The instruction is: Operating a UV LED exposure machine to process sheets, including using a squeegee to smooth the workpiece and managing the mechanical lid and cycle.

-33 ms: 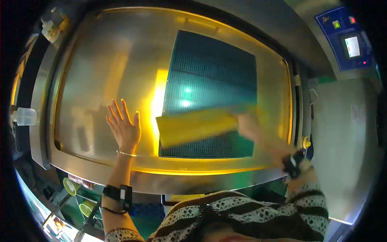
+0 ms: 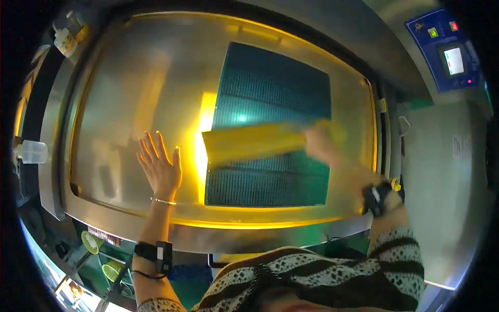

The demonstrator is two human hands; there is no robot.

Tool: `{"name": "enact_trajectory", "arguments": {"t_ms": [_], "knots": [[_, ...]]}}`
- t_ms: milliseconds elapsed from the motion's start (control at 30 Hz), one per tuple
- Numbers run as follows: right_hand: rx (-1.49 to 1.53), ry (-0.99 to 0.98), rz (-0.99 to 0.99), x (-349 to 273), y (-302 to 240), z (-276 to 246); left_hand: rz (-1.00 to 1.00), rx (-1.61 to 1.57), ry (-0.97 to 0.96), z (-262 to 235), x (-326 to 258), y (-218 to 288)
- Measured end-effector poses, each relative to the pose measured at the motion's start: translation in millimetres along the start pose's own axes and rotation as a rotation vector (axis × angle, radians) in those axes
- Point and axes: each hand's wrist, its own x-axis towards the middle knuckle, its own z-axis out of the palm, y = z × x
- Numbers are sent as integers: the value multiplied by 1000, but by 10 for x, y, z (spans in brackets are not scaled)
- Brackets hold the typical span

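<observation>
My left hand (image 2: 162, 169) lies flat with its fingers spread on the shiny surface (image 2: 119, 88), left of a dark rectangular panel. Fine ribbed lines run across this dark blue-green panel (image 2: 267, 184), and bright light glows along its left edge. My right hand (image 2: 318, 144), smeared by motion, grips the right end of a broad, flat yellow strip (image 2: 249, 143). The strip reaches leftward across the middle of the panel to its left edge, hiding part of it. Blur hides the strip's exact kind and how firmly it touches the panel.
A raised metal frame (image 2: 223, 235) surrounds the surface. At the far right stands a blue control panel (image 2: 444, 52) with a small screen; below it, a grey cabinet top (image 2: 436, 156). A clear plastic container (image 2: 34, 152) and a white bottle (image 2: 64, 40) are at the left edge.
My right hand and the yellow strip have moved a little away from me over the dark panel, showing more of its near part. My left hand stays nearly where it was.
</observation>
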Motion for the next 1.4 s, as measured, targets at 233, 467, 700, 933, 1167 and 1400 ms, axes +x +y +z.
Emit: {"name": "enact_trajectory", "arguments": {"t_ms": [233, 467, 700, 933, 1167, 1400], "knots": [[-210, 521, -109, 2161, 739, -1001, 0, 10, -16, -89, 12, 72], [-248, 247, -213, 1364, 292, -574, 8, -43, 26, -177, -103, -33], [-117, -48, -453, -303, 174, 45, 744, -271, 282, -1116, -263, 1122], [722, -311, -277, -775, 618, 436, 835, -132, -371, -995, -396, 741], [-239, 1027, 1129, -1910, 2751, 1024, 831, -279, -302, -644, -462, 257], [-303, 936, 1154, -1995, 2999, 1383, 817, -342, -194, -910, -332, 53]]}}
